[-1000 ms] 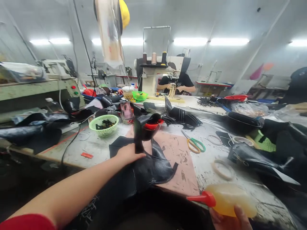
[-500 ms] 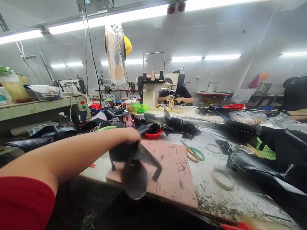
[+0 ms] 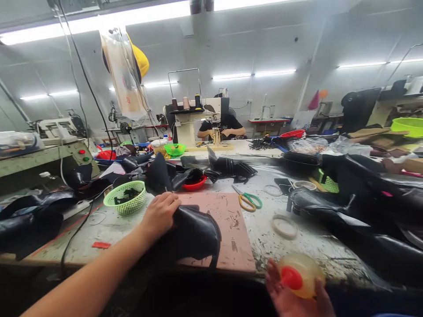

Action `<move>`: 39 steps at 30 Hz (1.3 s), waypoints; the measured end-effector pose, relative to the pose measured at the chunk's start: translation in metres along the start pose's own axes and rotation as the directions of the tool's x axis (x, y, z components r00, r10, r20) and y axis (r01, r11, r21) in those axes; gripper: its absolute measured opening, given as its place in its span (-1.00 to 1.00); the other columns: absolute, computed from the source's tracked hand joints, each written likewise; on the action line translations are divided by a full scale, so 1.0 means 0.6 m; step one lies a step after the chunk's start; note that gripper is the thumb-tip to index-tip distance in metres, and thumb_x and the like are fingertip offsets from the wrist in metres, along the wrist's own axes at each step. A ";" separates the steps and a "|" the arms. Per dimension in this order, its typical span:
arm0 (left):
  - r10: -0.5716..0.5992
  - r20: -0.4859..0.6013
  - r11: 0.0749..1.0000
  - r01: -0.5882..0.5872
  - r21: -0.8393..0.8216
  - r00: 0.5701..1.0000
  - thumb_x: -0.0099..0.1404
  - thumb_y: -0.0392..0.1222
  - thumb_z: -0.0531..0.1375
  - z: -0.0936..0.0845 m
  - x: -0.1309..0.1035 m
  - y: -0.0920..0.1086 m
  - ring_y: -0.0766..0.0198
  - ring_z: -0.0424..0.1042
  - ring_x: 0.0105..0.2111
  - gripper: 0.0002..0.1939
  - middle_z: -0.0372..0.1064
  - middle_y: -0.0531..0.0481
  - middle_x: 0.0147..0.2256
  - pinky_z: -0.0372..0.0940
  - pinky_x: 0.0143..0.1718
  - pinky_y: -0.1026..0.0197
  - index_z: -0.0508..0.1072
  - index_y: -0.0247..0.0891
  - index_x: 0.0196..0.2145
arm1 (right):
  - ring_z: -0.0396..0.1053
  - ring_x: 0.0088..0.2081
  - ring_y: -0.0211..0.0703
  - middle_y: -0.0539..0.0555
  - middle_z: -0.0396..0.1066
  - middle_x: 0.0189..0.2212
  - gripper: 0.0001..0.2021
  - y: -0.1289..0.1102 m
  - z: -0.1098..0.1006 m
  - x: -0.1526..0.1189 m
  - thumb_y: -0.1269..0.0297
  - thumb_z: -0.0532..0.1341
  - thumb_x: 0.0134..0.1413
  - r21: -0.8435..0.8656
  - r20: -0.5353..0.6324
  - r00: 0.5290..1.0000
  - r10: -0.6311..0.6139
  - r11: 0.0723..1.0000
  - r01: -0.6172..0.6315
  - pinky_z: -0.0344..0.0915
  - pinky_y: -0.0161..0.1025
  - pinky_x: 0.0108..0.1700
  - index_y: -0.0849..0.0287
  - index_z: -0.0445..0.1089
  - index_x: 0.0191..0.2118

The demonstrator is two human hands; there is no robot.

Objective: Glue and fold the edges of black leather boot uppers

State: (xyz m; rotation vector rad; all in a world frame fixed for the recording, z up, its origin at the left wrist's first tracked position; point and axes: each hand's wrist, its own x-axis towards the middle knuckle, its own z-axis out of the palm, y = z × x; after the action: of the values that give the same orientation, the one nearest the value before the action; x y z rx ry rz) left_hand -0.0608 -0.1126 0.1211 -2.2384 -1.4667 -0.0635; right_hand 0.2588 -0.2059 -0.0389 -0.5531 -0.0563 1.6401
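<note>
My left hand [image 3: 161, 212] is closed on a black leather boot piece [image 3: 194, 226] with a glossy curved part. The piece lies on a pink board [image 3: 236, 237] at the table's front, and a narrow flap of it hangs at the near edge. Low on the right, my right hand [image 3: 280, 297] grips a rounded, translucent yellowish squeeze bottle [image 3: 310, 273] with a red cap. The cap points toward the board. Beyond the board's right side lie scissors [image 3: 247, 201] with green and orange handles.
A roll of tape [image 3: 284, 226] lies right of the board. Glossy black boot parts [image 3: 330, 207] pile up on the right, others on the left. A pale green basket [image 3: 124, 198] holds dark scraps. Across the table, a person [image 3: 233, 125] works at a sewing machine [image 3: 198, 121].
The black boot piece was blurred and hanging over the board's front edge; now it lies on the board. My right hand has come into view with the bottle. The view has swung right.
</note>
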 end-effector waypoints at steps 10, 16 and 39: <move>-0.004 -0.425 0.991 -0.054 -0.124 0.905 0.21 -0.47 -0.11 0.103 -0.035 0.028 0.14 0.31 -0.05 -0.52 0.40 -0.05 -0.12 0.23 0.01 0.06 0.43 -0.11 -0.09 | 0.30 -0.03 0.20 0.28 0.44 -0.24 -0.44 0.098 0.168 0.121 -0.19 0.24 -0.31 -0.023 0.347 0.926 0.146 0.989 -0.147 0.12 0.20 0.01 0.27 0.40 -0.32; 0.326 -0.054 0.883 -0.324 -0.339 0.944 0.08 -0.41 0.01 0.104 0.013 0.067 0.08 0.06 0.15 -0.47 0.25 -0.04 0.06 0.11 0.12 -0.05 0.32 -0.16 0.03 | 0.39 -0.19 -0.03 0.07 0.47 -0.32 -0.54 0.083 0.174 0.184 -0.05 0.26 -0.24 0.059 0.207 0.975 -0.079 0.996 0.068 0.26 -0.03 -0.04 0.16 0.40 -0.22; 0.249 0.431 0.958 -0.153 -0.244 0.868 0.21 0.16 0.03 0.146 0.139 0.146 -0.12 0.03 0.14 -0.29 0.03 -0.34 0.15 0.01 0.08 -0.06 0.10 -0.40 0.16 | 0.36 -0.13 -0.09 0.19 0.35 -0.09 -0.45 -0.016 0.044 0.127 -0.01 0.25 -0.24 0.099 -0.054 0.957 -0.285 0.952 0.289 0.33 -0.14 -0.24 0.13 0.24 -0.08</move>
State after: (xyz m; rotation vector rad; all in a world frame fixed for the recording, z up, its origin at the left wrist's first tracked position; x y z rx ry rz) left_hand 0.0336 -0.0347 0.0358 -2.6950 -1.4901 0.4328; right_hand 0.2544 -0.1251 -0.0366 -0.4715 -0.0201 1.3396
